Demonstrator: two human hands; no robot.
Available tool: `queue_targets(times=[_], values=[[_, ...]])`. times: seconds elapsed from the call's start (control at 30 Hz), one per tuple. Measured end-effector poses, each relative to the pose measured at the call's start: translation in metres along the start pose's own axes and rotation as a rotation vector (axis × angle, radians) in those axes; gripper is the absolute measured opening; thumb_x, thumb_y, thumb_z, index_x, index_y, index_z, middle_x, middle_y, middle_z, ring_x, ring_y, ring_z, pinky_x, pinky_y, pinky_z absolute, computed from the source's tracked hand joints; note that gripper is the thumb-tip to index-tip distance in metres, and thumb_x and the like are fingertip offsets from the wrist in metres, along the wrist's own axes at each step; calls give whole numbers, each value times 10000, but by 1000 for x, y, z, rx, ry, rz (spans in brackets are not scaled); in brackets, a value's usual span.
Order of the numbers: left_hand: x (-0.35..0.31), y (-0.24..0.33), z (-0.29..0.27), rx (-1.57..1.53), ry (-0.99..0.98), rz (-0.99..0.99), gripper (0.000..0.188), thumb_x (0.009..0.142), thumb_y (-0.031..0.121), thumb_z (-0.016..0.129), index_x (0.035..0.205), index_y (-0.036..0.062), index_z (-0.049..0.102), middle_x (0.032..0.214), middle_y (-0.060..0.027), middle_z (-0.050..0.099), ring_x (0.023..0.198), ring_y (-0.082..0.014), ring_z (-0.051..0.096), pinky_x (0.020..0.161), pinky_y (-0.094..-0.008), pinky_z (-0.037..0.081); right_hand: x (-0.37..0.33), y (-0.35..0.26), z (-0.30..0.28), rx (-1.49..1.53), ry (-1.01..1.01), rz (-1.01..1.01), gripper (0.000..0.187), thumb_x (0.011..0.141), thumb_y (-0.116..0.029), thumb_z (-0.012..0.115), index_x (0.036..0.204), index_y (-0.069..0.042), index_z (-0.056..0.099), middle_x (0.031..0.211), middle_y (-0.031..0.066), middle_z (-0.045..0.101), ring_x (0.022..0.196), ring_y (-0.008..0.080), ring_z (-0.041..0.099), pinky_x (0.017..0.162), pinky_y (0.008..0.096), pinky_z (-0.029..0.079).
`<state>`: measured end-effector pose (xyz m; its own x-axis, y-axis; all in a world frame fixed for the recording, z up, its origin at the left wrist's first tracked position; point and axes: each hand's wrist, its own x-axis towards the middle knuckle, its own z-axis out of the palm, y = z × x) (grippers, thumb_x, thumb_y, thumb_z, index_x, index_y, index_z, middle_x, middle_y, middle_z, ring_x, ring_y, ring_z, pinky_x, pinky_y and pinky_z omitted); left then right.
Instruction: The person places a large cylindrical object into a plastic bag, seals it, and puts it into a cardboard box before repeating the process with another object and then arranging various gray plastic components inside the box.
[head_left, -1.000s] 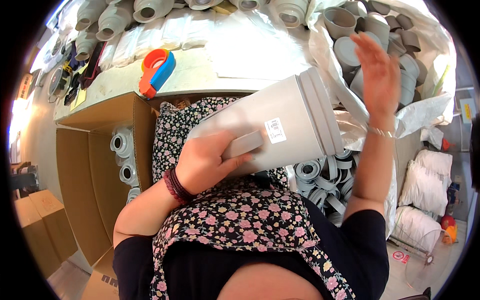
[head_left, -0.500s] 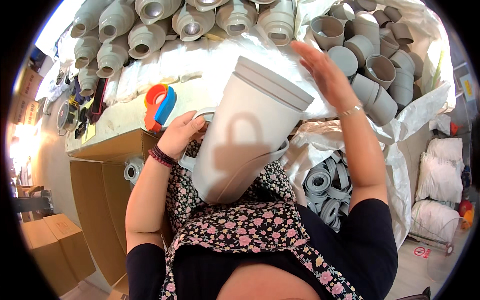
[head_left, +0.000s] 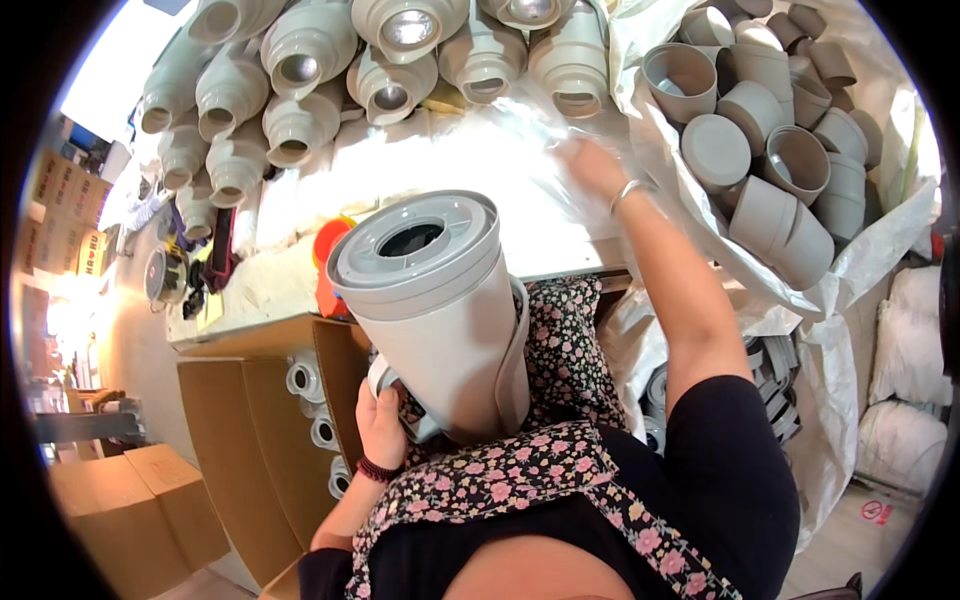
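A large pale grey jug (head_left: 440,330) stands nearly upright in front of my apron, its ringed top with a dark round opening facing up. My left hand (head_left: 382,425) is closed round the jug's handle (head_left: 380,378), low on its left side. Over the table, my right hand (head_left: 592,168) reaches out beside thin clear plastic film (head_left: 535,145). Motion smears its fingers, so whether they grip the film is unclear.
Several grey jug bodies (head_left: 305,65) lie stacked at the table's back. Grey cups (head_left: 715,150) fill a white sack at right, with grey parts (head_left: 775,385) below. Left stands an open carton (head_left: 240,430) holding jugs. An orange plastic piece (head_left: 330,250) sits behind the jug.
The jug has turned, so its open top now faces up and toward me, and it has come lower. My left hand has lowered with it. My right hand has moved left to the plastic film.
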<state>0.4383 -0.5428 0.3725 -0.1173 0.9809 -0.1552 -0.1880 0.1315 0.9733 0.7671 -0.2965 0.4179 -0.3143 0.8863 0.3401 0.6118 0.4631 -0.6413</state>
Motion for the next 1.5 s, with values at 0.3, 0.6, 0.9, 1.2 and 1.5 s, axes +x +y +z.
queue_targets(times=[0.3, 0.6, 0.9, 1.2, 1.5], values=[[33, 62, -15, 243, -51, 289, 435, 910, 327, 560, 1142, -41, 548, 1131, -115, 581, 995, -175, 541, 879, -319, 421, -9, 38, 40, -73, 219, -102, 193, 863, -211, 612, 956, -55, 677, 1040, 118, 670, 978, 270, 629, 869, 351, 491], [102, 217, 57, 639, -531, 832, 202, 862, 139, 602, 1001, -6, 624, 982, -127, 612, 848, -206, 558, 769, -304, 452, -11, -133, -30, 1937, 197, 324, 257, 988, -269, 461, 992, -50, 595, 1052, 114, 651, 993, 248, 617, 921, 384, 472], [154, 202, 122, 281, -403, 532, 203, 831, 191, 698, 903, 8, 647, 1080, -119, 624, 1036, -185, 566, 912, -310, 439, 22, -126, -23, 1416, 442, 208, 51, 914, -110, 607, 909, -61, 594, 913, 32, 639, 848, 114, 608, 794, 257, 497], [155, 208, 113, 131, -311, 399, 221, 864, 207, 678, 932, 5, 619, 861, -24, 638, 817, -88, 560, 743, -245, 448, 31, -124, -36, 1488, 211, 158, 236, 976, -227, 500, 1088, -37, 584, 1042, 73, 633, 998, 186, 598, 872, 386, 495], [187, 171, 42, 94, -309, 365, 89, 972, 145, 448, 963, 96, 522, 709, 34, 461, 658, -70, 448, 599, -245, 395, -7, -31, -37, 702, 409, 138, 323, 799, -142, 649, 1070, 9, 558, 866, 49, 611, 772, 121, 547, 667, 264, 446]])
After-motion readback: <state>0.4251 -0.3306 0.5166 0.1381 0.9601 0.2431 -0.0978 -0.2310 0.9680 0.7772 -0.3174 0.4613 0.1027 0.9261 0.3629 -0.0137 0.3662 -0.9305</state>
